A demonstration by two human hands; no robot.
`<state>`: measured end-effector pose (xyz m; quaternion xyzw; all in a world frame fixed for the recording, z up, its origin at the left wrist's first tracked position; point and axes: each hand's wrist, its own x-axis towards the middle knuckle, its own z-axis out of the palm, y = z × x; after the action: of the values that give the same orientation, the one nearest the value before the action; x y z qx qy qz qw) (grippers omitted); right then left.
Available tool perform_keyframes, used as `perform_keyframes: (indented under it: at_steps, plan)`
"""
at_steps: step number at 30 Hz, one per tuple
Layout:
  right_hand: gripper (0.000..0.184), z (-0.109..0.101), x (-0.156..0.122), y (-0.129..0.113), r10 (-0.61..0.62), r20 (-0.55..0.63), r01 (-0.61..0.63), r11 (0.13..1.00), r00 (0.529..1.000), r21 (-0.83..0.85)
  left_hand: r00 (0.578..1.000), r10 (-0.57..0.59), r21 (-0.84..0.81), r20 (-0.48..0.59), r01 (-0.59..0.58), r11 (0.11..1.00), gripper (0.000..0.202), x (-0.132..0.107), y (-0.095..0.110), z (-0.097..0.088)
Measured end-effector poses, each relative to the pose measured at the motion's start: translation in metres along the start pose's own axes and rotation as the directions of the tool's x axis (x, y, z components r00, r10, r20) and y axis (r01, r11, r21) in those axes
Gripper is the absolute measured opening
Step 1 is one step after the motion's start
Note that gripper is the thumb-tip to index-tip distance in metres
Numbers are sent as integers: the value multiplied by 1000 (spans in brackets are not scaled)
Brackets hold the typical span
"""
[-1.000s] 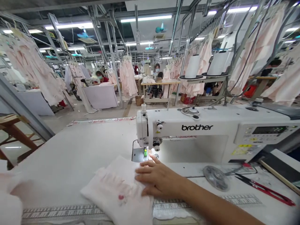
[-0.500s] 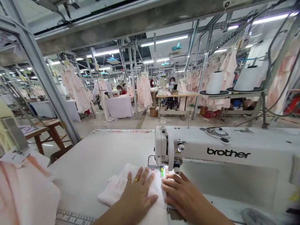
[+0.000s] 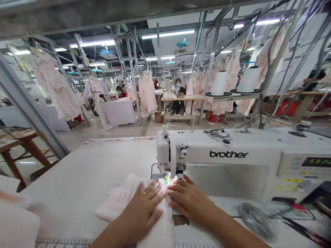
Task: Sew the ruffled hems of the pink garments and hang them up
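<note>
A white "brother" sewing machine (image 3: 232, 155) stands on the white table (image 3: 85, 172). A pale pink and white piece of cloth (image 3: 124, 198) lies in front of its needle. My left hand (image 3: 142, 210), with a ring on one finger, lies flat on the cloth with fingers spread. My right hand (image 3: 188, 199) presses flat beside it, its fingertips close to the presser foot (image 3: 169, 179). Both hands hold the cloth down near the needle.
Red-handled scissors (image 3: 297, 224) and a round metal disc (image 3: 254, 218) lie on the table at the right. Pink fabric (image 3: 15, 220) is piled at the lower left. Thread cones (image 3: 219, 82) stand behind the machine. Garments hang on racks; other people sit at far tables.
One second ago only my right hand lay on the cloth. My left hand came onto it, and both hands have pushed the cloth up to the needle. The camera view has shifted.
</note>
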<state>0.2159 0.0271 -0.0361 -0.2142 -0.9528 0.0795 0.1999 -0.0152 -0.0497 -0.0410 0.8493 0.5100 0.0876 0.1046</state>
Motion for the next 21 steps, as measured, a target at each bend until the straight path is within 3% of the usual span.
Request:
perform_keyframes:
  at_steps: [9, 14, 17, 19, 20, 21]
  plan:
    - [42, 2, -3, 20, -62, 95, 58, 997, 994, 43, 999, -48, -38, 21, 48, 998, 54, 5, 6, -2]
    - [45, 13, -8, 32, -44, 89, 37, 996, 995, 83, 997, -52, -49, -64, 49, 998, 54, -1, 11, -2]
    - [45, 23, -12, 42, -45, 59, 40, 995, 997, 86, 985, -54, 37, -166, 61, 997, 54, -18, 11, -10]
    - [43, 29, -14, 49, -57, 28, 55, 995, 998, 79, 941, -54, 179, -333, 119, 977, 52, -40, 7, -17]
    - [42, 32, -15, 53, -63, 14, 62, 995, 998, 75, 889, -55, 255, -454, 189, 948, 52, -55, 3, -21]
    - [40, 34, -15, 56, -67, 6, 67, 995, 998, 71, 807, -48, 315, -588, 284, 906, 54, -72, -2, -26]
